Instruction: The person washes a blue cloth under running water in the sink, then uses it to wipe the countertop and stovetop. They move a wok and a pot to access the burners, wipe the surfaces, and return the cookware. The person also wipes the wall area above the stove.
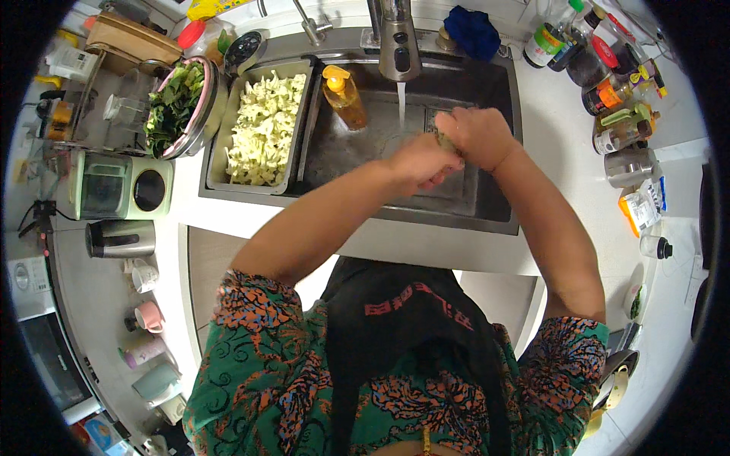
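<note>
Over the right part of the sink (365, 171), my left hand (422, 162) and my right hand (479, 134) are clenched against each other. A small greenish item (445, 141) shows between them; it is mostly covered by fingers, and I cannot tell whether it is a cloth or a scrubbing pad. Water runs from the metal faucet (401, 51) in a thin stream, just left of my right hand. An amber pump bottle (345, 100) with a yellow top stands in the sink's left part. My left hand is slightly blurred.
Cut cauliflower (265, 131) fills a metal tray (215, 171) at the sink's left. Beyond it, leafy greens (177, 108) lie in a pink-rimmed bowl. A dark blue cloth (472, 31) rests behind the sink. Several condiment bottles (590, 62) line the right counter. An electric kettle (121, 238) stands left.
</note>
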Motion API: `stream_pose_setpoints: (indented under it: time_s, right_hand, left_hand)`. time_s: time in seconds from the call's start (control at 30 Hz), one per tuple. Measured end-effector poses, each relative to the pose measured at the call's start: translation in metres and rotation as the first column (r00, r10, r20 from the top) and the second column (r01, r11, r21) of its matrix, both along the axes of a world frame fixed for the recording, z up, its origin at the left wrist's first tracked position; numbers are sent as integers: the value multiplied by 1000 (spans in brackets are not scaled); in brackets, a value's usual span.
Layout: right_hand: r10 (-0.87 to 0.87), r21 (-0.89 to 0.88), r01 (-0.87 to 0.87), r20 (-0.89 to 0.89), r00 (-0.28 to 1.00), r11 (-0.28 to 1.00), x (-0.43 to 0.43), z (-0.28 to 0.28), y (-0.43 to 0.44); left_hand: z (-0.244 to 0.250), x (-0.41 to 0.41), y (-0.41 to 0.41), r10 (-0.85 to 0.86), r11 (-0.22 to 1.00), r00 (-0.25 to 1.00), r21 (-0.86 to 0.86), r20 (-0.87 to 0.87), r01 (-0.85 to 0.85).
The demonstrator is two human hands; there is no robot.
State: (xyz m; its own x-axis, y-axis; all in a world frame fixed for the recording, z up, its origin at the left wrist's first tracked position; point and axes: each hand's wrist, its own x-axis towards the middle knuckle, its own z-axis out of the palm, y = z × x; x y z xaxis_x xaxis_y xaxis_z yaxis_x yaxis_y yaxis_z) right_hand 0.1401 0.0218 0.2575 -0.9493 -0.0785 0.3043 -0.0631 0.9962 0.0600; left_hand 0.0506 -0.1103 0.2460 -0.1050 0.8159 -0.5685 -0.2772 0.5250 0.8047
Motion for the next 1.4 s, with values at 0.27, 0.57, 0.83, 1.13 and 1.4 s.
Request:
stream_pose_setpoints:
  time_s: [0.27, 0.57, 0.83, 1.13, 1.4]
  right_hand:
    - [-291, -733, 433, 324, 900, 524, 35, -35, -49]
    - [-169, -858, 341, 428, 888, -384, 52, -47, -40]
    - [-330, -867, 491, 489, 808, -82, 54, -60, -13]
    - [-302, -769, 607, 541, 785, 200, 66, -40, -21]
    - [-815, -904, -357, -14, 579, -237, 188, 50, 33]
  left_hand:
    - [-46, -17, -40, 284, 938, 884, 82, 372, -336]
    - [-42, -13, -40, 343, 872, 809, 159, 477, -463]
    - [-36, -20, -38, 301, 934, 954, 204, -14, -292]
    - [-65, -10, -13, 92, 974, 894, 226, -439, 11]
    - [-117, -54, -29, 318, 945, 924, 147, -213, -291]
